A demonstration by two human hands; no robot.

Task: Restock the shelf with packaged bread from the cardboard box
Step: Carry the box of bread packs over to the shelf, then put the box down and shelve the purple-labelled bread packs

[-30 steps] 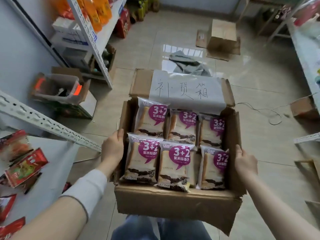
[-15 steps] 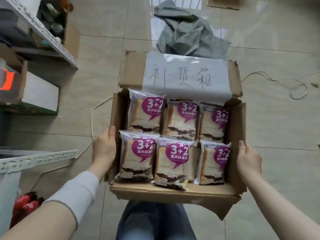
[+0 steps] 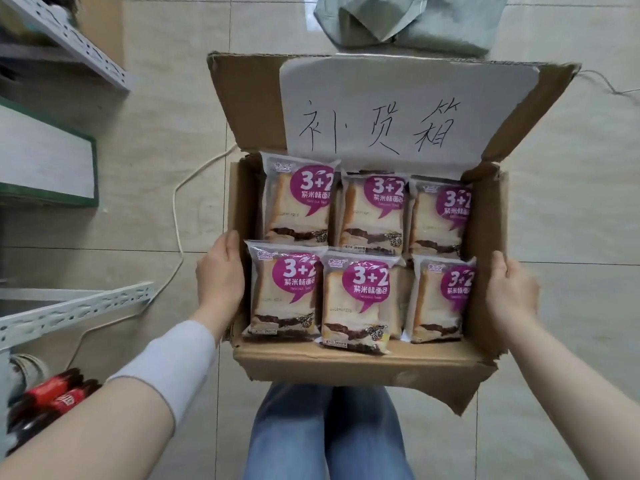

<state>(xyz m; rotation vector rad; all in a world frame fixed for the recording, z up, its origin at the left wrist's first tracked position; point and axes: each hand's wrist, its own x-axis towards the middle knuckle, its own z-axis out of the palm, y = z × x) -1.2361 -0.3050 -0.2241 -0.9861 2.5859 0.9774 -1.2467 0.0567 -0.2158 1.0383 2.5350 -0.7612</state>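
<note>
An open cardboard box is held in front of me above my jeans, its far flap carrying a white sheet with handwriting. Inside lie several packaged breads in clear wrappers with purple "3+2" labels, in two rows. My left hand grips the box's left wall. My right hand grips the right wall. The metal shelf juts in from the left, only its white perforated edge showing.
A second shelf rail crosses the upper left. A white board with green edging lies at the left. A white cord runs over the tiled floor. Grey cloth lies beyond the box. Red packets sit lower left.
The view has tilted down and drawn closer to the floor; the box now fills more of the frame. Both hands keep the same hold on the box's sides.
</note>
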